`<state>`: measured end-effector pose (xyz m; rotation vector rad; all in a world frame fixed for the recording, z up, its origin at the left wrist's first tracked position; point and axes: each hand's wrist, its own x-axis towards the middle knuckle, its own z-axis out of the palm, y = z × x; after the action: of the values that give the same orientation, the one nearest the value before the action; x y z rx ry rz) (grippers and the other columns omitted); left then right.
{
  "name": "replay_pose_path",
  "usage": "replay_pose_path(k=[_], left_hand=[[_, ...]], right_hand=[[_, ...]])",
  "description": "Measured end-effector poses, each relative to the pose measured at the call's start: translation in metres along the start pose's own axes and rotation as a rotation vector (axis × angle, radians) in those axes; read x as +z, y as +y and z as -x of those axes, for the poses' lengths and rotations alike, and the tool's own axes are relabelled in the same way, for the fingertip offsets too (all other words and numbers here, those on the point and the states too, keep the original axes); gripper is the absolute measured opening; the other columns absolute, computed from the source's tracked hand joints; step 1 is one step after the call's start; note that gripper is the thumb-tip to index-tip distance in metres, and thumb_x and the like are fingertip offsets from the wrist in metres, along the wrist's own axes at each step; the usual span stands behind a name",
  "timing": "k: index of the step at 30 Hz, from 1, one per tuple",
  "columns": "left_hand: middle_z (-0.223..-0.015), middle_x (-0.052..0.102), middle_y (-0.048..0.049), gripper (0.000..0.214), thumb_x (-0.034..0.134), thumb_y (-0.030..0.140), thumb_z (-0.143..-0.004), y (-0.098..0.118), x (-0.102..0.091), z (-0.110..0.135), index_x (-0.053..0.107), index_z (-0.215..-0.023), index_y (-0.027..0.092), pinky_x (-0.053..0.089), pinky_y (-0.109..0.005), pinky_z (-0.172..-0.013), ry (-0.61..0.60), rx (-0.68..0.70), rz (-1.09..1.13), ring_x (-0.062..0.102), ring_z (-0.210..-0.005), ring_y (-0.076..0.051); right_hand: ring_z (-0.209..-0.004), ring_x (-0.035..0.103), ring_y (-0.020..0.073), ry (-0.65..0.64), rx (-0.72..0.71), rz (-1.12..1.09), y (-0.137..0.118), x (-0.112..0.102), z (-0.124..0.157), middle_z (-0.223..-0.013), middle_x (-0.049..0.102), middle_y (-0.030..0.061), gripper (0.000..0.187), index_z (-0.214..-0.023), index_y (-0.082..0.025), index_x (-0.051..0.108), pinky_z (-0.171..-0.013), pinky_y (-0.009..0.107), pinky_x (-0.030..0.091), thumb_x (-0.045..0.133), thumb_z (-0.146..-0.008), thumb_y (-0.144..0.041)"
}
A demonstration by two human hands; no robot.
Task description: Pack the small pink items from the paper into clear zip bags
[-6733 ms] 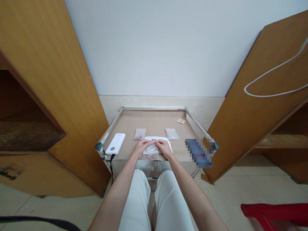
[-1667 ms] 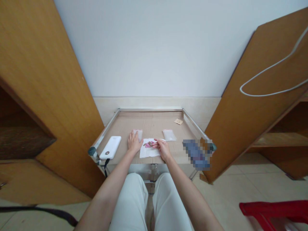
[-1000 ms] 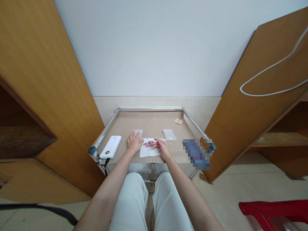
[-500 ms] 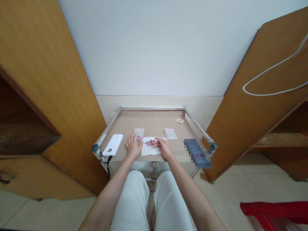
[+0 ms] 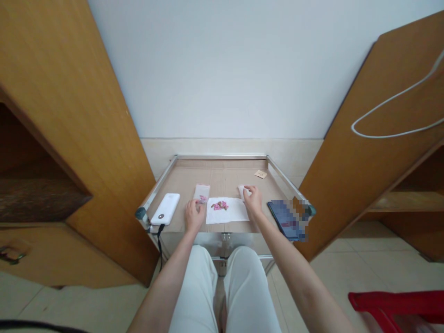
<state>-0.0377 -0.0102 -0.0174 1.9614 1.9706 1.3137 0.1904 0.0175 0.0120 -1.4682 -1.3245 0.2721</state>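
Note:
A white cloth or paper sheet (image 5: 227, 216) lies flat near the table's front edge, with a small cluster of pink and brown pieces (image 5: 219, 206) on its upper left. My left hand (image 5: 194, 215) rests beside the sheet, fingers loosely bent and apart, at the lower end of a clear plastic bag (image 5: 202, 190) with pink bits inside. Over another clear plastic bag (image 5: 242, 189), to the right, is my right hand (image 5: 253, 200). Its thumb and fingers look apart and cover most of that bag.
A white power bank (image 5: 165, 209) with a black cable lies at the left. A dark phone (image 5: 285, 219), partly blurred out, lies at the right. A small tan card (image 5: 261, 174) is farther back. Metal rails (image 5: 222, 157) edge the table; wooden cabinets flank it.
My right hand has moved right, from the pink pieces to the right bag, baring the sheet. My left hand has drawn back slightly from the left bag.

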Motion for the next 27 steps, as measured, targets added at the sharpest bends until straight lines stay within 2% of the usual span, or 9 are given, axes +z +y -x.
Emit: replay_pose_path(k=[3, 6, 12, 18, 21, 25, 27], left_hand=[[-0.078, 0.055, -0.0048, 0.013, 0.039, 0.016, -0.071, -0.003, 0.002, 0.000, 0.049, -0.078, 0.019, 0.041, -0.031, -0.074, 0.011, 0.025, 0.026, 0.052, -0.080, -0.018], [-0.075, 0.055, -0.0048, 0.011, 0.041, 0.015, -0.070, -0.007, 0.005, 0.000, 0.049, -0.076, 0.018, 0.041, -0.030, -0.070, 0.031, 0.058, 0.059, 0.052, -0.075, -0.017], [-0.075, 0.057, -0.0050, 0.012, 0.040, 0.015, -0.070, -0.007, 0.006, 0.001, 0.051, -0.075, 0.019, 0.041, -0.030, -0.070, 0.062, 0.090, 0.051, 0.052, -0.076, -0.017], [-0.074, 0.057, -0.0054, 0.012, 0.039, 0.015, -0.070, -0.006, 0.003, 0.001, 0.050, -0.075, 0.018, 0.041, -0.029, -0.069, 0.056, 0.092, 0.066, 0.052, -0.074, -0.017], [-0.075, 0.057, -0.0055, 0.012, 0.040, 0.014, -0.070, -0.006, 0.003, 0.001, 0.050, -0.075, 0.018, 0.041, -0.029, -0.070, 0.052, 0.089, 0.074, 0.052, -0.074, -0.017], [-0.075, 0.056, -0.0054, 0.012, 0.040, 0.014, -0.070, -0.006, 0.004, 0.001, 0.050, -0.075, 0.018, 0.041, -0.030, -0.070, 0.052, 0.075, 0.090, 0.052, -0.074, -0.018], [-0.075, 0.056, -0.0054, 0.011, 0.040, 0.015, -0.070, -0.008, 0.004, 0.001, 0.050, -0.075, 0.019, 0.041, -0.030, -0.070, 0.063, 0.056, 0.122, 0.052, -0.075, -0.018]], right_hand=[[-0.099, 0.048, 0.0241, -0.130, 0.006, 0.332, 0.003, -0.007, -0.005, -0.106, 0.053, 0.0145, 0.034, -0.100, -0.012, 0.055, -0.085, 0.035, 0.033, 0.048, -0.070, -0.025], [-0.102, 0.046, 0.0252, -0.245, 0.070, 0.503, 0.003, -0.009, -0.005, -0.114, 0.048, 0.0158, 0.045, -0.113, -0.011, 0.045, -0.084, 0.035, 0.033, 0.048, -0.071, -0.027], [-0.102, 0.048, 0.0230, -0.258, 0.100, 0.562, 0.009, -0.005, -0.005, -0.113, 0.050, 0.0156, 0.044, -0.114, -0.008, 0.043, -0.084, 0.031, 0.034, 0.046, -0.073, -0.026], [-0.091, 0.053, 0.0215, -0.221, 0.094, 0.538, 0.015, -0.004, -0.008, -0.096, 0.057, 0.0174, 0.029, -0.096, -0.004, 0.055, -0.079, 0.029, 0.037, 0.038, -0.076, -0.016], [-0.086, 0.054, 0.0205, -0.140, 0.079, 0.412, 0.014, -0.004, -0.010, -0.090, 0.058, 0.0177, 0.031, -0.085, -0.003, 0.059, -0.079, 0.030, 0.037, 0.032, -0.078, -0.014], [-0.094, 0.049, 0.0202, 0.143, 0.083, 0.138, 0.004, -0.003, -0.012, -0.096, 0.056, 0.0178, 0.032, -0.090, -0.004, 0.060, -0.086, 0.033, 0.033, 0.034, -0.078, -0.020], [-0.097, 0.046, 0.0199, 0.236, 0.079, -0.030, -0.005, -0.002, -0.010, -0.101, 0.053, 0.0170, 0.035, -0.095, -0.005, 0.059, -0.087, 0.033, 0.032, 0.037, -0.077, -0.025]])
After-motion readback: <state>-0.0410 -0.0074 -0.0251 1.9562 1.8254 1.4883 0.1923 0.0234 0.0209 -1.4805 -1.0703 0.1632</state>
